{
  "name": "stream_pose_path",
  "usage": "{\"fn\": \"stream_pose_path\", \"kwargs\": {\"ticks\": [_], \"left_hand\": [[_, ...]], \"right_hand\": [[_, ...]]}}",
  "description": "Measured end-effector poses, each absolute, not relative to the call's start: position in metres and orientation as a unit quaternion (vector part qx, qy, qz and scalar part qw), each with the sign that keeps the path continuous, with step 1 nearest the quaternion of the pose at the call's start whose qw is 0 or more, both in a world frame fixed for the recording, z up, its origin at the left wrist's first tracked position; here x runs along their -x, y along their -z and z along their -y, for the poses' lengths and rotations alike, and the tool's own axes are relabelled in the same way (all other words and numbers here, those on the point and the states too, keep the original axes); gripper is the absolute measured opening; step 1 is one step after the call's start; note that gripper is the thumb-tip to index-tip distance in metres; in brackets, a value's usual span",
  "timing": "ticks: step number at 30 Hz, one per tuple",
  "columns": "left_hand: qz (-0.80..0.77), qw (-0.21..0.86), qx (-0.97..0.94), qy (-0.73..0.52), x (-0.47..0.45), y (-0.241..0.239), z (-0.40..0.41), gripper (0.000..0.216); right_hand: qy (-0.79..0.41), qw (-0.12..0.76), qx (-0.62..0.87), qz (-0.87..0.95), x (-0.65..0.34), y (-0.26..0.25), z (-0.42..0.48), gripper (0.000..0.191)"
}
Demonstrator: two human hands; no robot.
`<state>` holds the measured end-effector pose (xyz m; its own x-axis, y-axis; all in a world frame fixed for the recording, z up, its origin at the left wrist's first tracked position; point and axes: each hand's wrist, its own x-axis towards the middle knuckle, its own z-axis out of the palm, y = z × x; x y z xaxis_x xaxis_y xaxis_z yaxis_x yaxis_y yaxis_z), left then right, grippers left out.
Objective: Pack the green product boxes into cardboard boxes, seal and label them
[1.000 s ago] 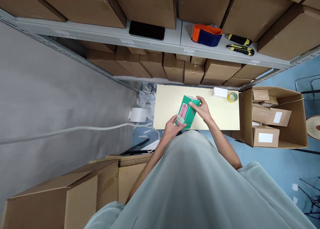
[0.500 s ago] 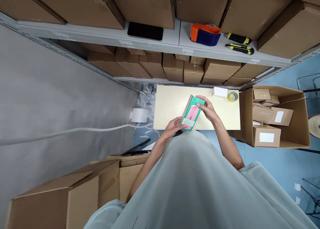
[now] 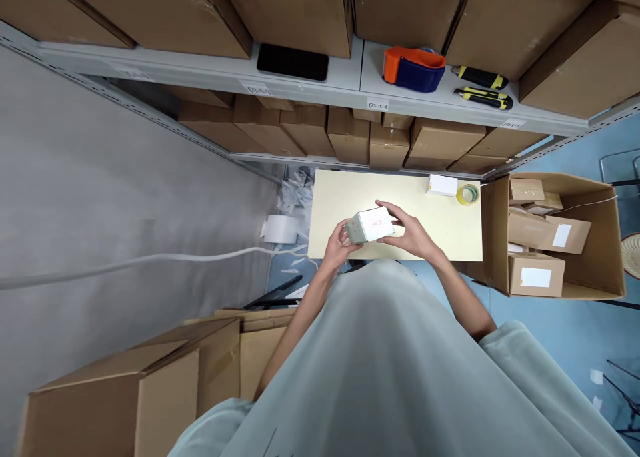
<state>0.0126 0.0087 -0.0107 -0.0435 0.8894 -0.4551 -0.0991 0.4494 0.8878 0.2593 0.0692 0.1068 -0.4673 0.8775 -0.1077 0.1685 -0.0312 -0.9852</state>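
Note:
I hold a small product box (image 3: 373,225) with both hands above the near edge of a pale yellow table (image 3: 340,197). A whitish face with a small pink mark is turned up toward me. My left hand (image 3: 337,242) grips its left end, fingers curled around it. My right hand (image 3: 409,232) wraps the right end from above and behind. On the table's far right corner lie a small white box (image 3: 441,185) and a roll of clear tape (image 3: 468,194).
Grey shelving behind the table carries many cardboard boxes, a black phone (image 3: 293,62), an orange-and-blue tape dispenser (image 3: 413,68) and two yellow-black utility knives (image 3: 481,88). An open carton (image 3: 595,257) of small parcels stands at the right. More cartons (image 3: 130,384) sit at the lower left.
Both hands have turned the box: its green face with the pink picture was up before, and a whitish face now shows. The box sits flatter and a little nearer to me.

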Motion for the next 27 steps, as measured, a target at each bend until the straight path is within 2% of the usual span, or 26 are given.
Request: {"fn": "stream_pose_path", "kwargs": {"ticks": [11,20,24,27], "left_hand": [[-0.603,0.557,-0.357,-0.446,-0.008,0.008,-0.028,0.084],[-0.615,0.504,-0.380,-0.471,-0.012,-0.012,-0.030,0.083],[-0.639,0.448,-0.397,-0.482,-0.013,-0.018,-0.030,0.076],[-0.646,0.422,-0.420,-0.479,-0.007,-0.020,-0.031,0.073]], "right_hand": [[-0.464,0.295,0.395,0.736,-0.253,-0.102,-0.058,0.070],[-0.356,0.235,0.364,0.828,-0.257,-0.109,-0.049,0.074],[-0.308,0.204,0.337,0.866,-0.259,-0.096,-0.038,0.065],[-0.314,0.220,0.333,0.862,-0.259,-0.088,-0.035,0.059]]}}
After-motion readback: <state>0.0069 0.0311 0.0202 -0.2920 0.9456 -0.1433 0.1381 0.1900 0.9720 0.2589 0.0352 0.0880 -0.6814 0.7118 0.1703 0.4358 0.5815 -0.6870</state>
